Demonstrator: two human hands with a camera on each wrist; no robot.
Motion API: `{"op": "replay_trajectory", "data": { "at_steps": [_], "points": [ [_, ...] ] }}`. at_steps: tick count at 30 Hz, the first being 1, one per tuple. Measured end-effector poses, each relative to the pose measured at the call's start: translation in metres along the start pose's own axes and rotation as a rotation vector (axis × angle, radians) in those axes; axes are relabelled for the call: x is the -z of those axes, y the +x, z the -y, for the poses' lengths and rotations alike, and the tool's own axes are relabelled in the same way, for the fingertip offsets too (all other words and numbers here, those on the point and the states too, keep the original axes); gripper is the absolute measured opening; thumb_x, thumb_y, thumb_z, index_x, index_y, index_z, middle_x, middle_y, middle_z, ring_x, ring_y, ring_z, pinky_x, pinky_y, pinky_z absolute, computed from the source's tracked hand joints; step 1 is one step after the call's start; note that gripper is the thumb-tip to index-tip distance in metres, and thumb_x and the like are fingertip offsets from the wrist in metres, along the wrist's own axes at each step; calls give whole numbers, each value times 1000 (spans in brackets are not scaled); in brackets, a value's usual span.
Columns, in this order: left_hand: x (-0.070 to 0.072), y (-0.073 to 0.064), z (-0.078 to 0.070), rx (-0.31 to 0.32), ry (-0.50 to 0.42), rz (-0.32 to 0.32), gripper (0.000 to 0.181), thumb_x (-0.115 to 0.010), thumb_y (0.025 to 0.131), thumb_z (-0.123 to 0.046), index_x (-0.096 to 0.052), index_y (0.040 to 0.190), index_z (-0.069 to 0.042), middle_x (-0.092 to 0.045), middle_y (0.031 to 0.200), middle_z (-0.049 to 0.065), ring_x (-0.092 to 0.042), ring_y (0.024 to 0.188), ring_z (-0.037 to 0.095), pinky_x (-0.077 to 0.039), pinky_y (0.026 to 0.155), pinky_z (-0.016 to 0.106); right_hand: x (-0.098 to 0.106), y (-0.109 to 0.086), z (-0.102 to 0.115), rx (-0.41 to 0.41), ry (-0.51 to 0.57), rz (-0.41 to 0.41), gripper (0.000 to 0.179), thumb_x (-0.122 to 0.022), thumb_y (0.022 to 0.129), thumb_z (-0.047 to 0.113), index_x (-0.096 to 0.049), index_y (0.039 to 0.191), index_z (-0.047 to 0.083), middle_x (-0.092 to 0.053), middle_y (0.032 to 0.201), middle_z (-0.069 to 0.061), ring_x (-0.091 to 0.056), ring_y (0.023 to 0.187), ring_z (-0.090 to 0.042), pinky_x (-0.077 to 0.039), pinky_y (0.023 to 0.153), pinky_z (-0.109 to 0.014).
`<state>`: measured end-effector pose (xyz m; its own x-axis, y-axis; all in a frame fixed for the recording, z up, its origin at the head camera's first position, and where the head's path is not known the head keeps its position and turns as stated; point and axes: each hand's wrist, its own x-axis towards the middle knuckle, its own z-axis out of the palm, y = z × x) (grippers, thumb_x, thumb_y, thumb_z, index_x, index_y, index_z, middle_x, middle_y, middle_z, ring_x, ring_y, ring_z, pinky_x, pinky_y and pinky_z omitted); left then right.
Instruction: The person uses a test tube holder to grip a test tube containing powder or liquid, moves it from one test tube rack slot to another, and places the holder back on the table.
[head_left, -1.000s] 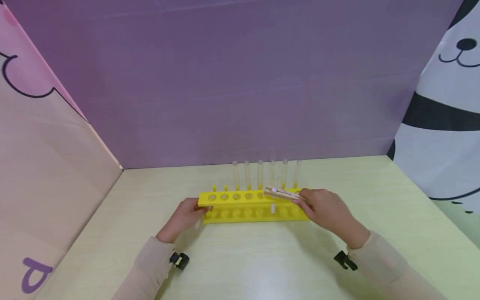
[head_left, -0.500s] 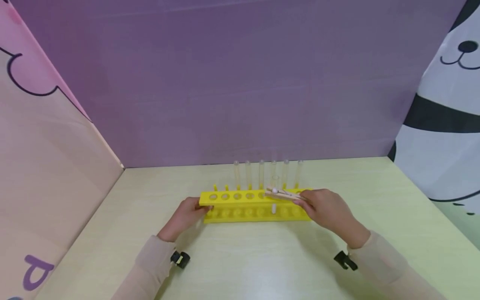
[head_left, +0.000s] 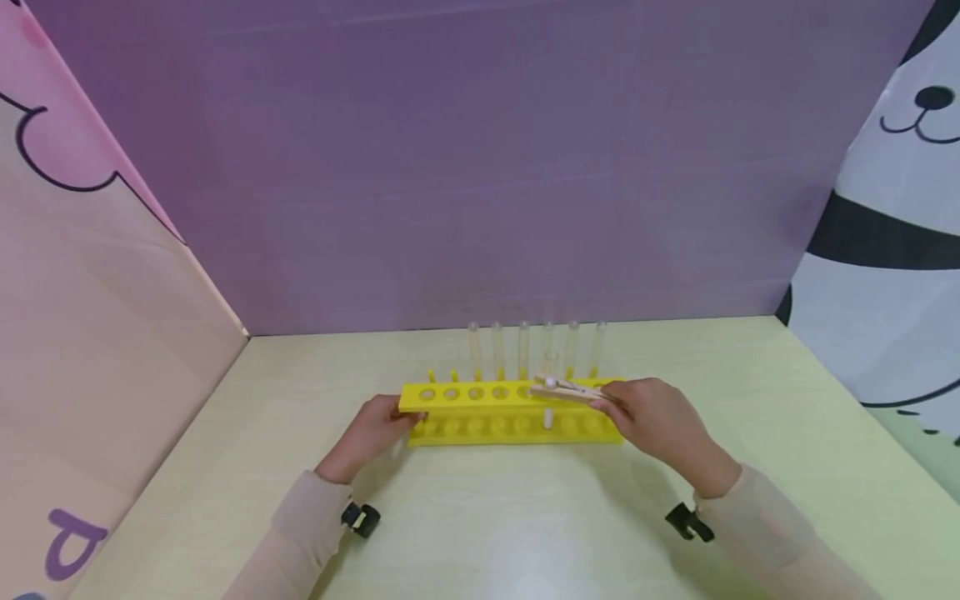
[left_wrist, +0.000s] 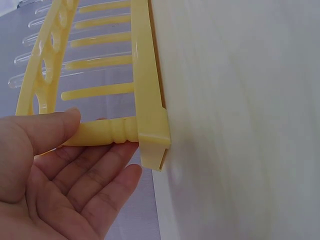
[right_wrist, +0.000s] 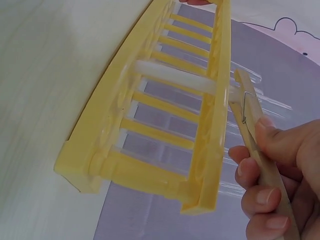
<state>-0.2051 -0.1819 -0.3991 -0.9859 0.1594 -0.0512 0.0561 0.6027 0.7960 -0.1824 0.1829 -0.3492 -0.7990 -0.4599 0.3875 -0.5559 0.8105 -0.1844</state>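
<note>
A yellow test tube rack point(head_left: 480, 403) stands on the table, with a row of round holes along its upper bar. My left hand point(head_left: 369, 435) grips its left end; in the left wrist view, thumb and fingers close round the end post point(left_wrist: 102, 132). My right hand point(head_left: 662, 423) holds a wooden test tube clamp point(right_wrist: 260, 135) by its handle. The clamp's jaws are at the top of a test tube with white contents point(right_wrist: 175, 77), which stands upright through a rack hole right of the middle. Whether the jaws press on the glass is hard to tell.
Several clear test tubes point(head_left: 476, 352) sit upside down on pegs along the rack's back. Two bare pegs point(head_left: 453, 377) show at the left. Behind the pale table point(head_left: 480, 525) rises a purple backdrop point(head_left: 480, 167), with printed panels at both sides.
The head view has shifted very slightly. Both hands, the rack and the clamp look the same as before.
</note>
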Motion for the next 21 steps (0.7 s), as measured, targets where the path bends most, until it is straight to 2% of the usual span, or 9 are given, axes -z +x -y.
{"op": "replay_trajectory", "data": {
  "at_steps": [7,13,21],
  "points": [
    [1,-1,0,-11,4,1,28,-59,91,-5,-64,118,-1,-67,107,9,-50,74,16,-42,66,28,1,0,1,-17,10,22,22,-68,86,20,-55,68,14,-33,51,9,-25,46,-6,-25,45,-22],
    [1,-2,1,-24,-2,1,28,-59,90,-5,-64,118,-2,-66,111,10,-51,79,16,-43,69,28,3,0,2,-7,7,8,19,-69,86,19,-59,71,12,-34,52,9,-26,46,-5,-26,46,-22],
    [1,0,3,-15,-3,2,28,-60,90,-6,-64,118,-2,-67,110,9,-52,78,15,-43,68,28,8,1,2,-1,8,5,25,-68,86,19,-53,66,15,-32,51,9,-25,45,-5,-26,46,-22]
  ]
}}
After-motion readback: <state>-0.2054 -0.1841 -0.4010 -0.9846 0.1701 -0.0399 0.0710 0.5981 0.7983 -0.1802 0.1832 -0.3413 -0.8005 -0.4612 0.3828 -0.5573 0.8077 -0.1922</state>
